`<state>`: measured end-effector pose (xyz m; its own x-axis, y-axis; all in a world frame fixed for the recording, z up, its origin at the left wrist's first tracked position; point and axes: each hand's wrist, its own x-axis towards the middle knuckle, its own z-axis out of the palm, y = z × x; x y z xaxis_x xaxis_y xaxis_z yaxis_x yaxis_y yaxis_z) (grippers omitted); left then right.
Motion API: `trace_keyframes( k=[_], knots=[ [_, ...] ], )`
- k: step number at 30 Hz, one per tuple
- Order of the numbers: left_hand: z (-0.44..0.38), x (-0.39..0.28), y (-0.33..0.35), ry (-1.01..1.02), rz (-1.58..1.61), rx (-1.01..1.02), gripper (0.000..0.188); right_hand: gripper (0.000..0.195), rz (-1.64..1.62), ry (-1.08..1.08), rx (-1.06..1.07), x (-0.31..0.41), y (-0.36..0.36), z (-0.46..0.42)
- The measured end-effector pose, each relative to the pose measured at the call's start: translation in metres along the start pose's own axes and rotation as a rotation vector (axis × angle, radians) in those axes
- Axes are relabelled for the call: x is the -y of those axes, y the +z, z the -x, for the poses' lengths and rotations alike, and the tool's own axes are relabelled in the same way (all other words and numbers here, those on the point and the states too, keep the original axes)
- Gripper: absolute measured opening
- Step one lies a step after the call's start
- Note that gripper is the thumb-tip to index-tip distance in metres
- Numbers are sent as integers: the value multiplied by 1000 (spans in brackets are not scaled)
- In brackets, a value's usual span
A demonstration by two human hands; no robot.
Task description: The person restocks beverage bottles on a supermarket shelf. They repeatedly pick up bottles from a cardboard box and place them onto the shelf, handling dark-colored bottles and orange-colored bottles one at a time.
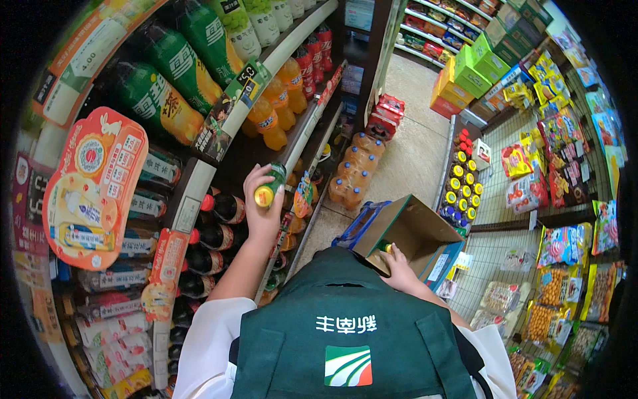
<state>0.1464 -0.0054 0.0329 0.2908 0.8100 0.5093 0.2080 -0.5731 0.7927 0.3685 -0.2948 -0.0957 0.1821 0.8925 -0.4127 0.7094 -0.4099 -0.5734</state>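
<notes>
My left hand (263, 209) is wrapped around a green bottle with a yellow cap (264, 196), held cap towards me at the front of the drinks shelf. To the right, my right hand (401, 272) reaches into an open cardboard box (406, 227). Its fingers close on a second yellow-capped green bottle (384, 245) by the box's near left side; most of that bottle is hidden. Beyond my left hand, large orange soda bottles (273, 122) stand on a shelf. Dark bottles with red caps (219, 237) lie to its left.
A blue crate (356, 224) sits under or behind the box. Shrink-wrapped orange drinks (356, 169) stand on the tiled floor (408, 114). On the right are yellow-capped jars (461, 184) and hanging snack bags (558, 284). A large promotional sign (94, 189) juts out at left.
</notes>
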Motion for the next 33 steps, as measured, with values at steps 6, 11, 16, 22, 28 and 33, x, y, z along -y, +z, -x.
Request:
trace_keyframes(
  k=[6, 11, 16, 22, 28, 33],
  knots=[
    [15, -33, -25, 107, 91, 139, 30, 77, 184, 71, 0, -5, 13, -8],
    [21, -38, -27, 88, 208, 207, 30, 80, 173, 142, 71, 3, 7, -6],
    [14, -38, -20, 125, 240, 240, 33, 74, 229, 136, 49, -28, -6, -28],
    [-3, -40, 18, 107, 220, 256, 33, 75, 255, 155, 108, -71, -73, -89],
    [-26, -38, 93, 87, 162, 279, 35, 79, 318, 120, 182, -130, -154, -154],
    [-45, -44, 170, 26, 97, 218, 36, 77, 286, 89, 219, -142, -196, -168]
  ],
)
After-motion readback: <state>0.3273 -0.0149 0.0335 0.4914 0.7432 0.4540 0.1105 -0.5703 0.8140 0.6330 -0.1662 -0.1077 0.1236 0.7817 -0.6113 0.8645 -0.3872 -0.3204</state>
